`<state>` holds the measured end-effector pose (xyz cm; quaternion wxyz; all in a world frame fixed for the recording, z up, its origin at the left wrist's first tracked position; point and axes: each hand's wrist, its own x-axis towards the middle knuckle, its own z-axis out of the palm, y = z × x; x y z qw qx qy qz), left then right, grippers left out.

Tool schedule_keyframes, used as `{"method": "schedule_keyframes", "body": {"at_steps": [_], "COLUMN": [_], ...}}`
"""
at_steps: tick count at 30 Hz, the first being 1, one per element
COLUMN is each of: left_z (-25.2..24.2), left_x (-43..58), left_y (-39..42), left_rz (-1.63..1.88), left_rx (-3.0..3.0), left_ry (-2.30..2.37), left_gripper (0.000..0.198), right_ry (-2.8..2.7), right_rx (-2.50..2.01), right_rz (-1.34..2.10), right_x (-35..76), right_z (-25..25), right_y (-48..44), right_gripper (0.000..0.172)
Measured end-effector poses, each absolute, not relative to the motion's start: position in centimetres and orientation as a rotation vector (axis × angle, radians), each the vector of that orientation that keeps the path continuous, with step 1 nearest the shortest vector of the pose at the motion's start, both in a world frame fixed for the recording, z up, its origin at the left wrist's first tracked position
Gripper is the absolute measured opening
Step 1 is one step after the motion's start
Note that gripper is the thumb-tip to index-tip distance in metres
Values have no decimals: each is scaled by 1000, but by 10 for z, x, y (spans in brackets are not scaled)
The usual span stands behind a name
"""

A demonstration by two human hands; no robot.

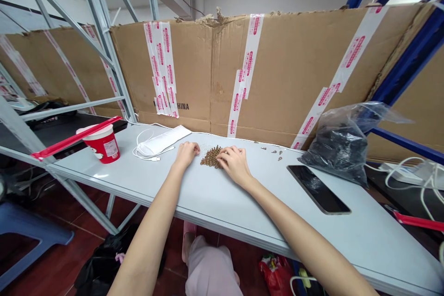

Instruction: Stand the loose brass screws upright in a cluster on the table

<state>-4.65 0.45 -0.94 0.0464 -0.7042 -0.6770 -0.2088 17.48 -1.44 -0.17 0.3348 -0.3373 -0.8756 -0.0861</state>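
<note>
So here's my view: both hands are up in the middle of the frame, on the pale table. The little heap of brownish metal bits sits dead centre, right between them. My left hand rests just left of the heap, fingers curled under into a loose fist. Honestly I can't tell if there's a piece pinched in there or nothing at all. My right hand is on the heap's right edge with the fingertips bent down onto the bits. It's touching them for sure, but whether it's actually got one gripped is too small to make out.

A few stray bits lie a little to the right of the right hand. Further right, a dark phone lies flat, and a black plastic bag slumps at the frame's right side. Centre-left there's a white pouch with a cable, and at the left a red cup. A taped cardboard wall fills the background.
</note>
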Motion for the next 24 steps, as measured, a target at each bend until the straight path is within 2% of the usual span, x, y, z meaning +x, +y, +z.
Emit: {"method": "schedule_keyframes", "body": {"at_steps": [7, 16, 24], "left_z": [-8, -5, -8], "left_x": [-49, -48, -50], "left_y": [6, 3, 5], "left_rz": [-777, -612, -516], "left_rx": [-2236, -2204, -2167], "left_ry": [-2124, -2123, -2084], "left_gripper": [10, 9, 10], "right_ry": [-1996, -1583, -1789], "right_rx": [-1243, -1958, -2089], "right_rz": [-302, -221, 47], "right_x": [236, 347, 360], "right_z": [15, 3, -6], "right_y": [23, 58, 63], "right_gripper": [21, 25, 22]}}
